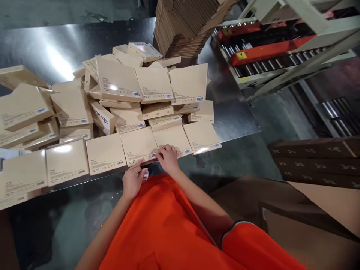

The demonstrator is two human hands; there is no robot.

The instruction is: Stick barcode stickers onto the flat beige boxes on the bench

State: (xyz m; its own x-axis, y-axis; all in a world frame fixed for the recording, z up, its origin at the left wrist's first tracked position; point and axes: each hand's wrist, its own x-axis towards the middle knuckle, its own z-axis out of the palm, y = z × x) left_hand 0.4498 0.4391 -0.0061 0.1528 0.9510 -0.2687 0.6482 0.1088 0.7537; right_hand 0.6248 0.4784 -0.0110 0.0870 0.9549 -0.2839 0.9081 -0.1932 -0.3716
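Note:
A row of flat beige boxes in glossy wrap lies along the table's front edge. My left hand (132,179) is at that edge, below a box (140,145), with its fingers closed on a strip of barcode labels (145,175). My right hand (168,159) rests on the lower left corner of the neighbouring box (176,139), beside a blue barcode sticker (153,155). Its fingers are bent and drawn together; whatever may be under the fingertips is hidden. Boxes at the right of the row carry blue stickers, while those at the left show black printed barcodes.
Behind the row, a loose heap of similar boxes (120,80) covers the metal table (236,116). Folded cardboard (182,33) is stacked at the back. A roller conveyor (270,60) stands at the right, above brown cartons (315,161).

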